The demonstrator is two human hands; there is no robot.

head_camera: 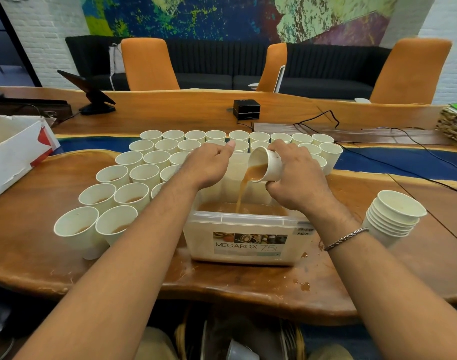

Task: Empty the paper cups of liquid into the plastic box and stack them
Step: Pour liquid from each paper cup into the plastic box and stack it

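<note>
My right hand (294, 175) grips a white paper cup (265, 165) tipped on its side over the clear plastic box (245, 245). Brown liquid streams from the cup into the box, which holds a brown pool. My left hand (209, 165) hovers over the box's far left corner with fingers loosely curled and thumb out; it holds nothing that I can see. Several white paper cups with brown liquid (110, 198) stand in rows left of and behind the box. A stack of empty cups (393, 216) stands to the right of the box.
Brown drops (304, 285) lie on the wooden table in front of the box. A white carton (14, 152) sits at the left, a black cube (246, 109) and cables behind the cups, a tablet on a stand (89, 92) at the back left. Orange chairs line the far side.
</note>
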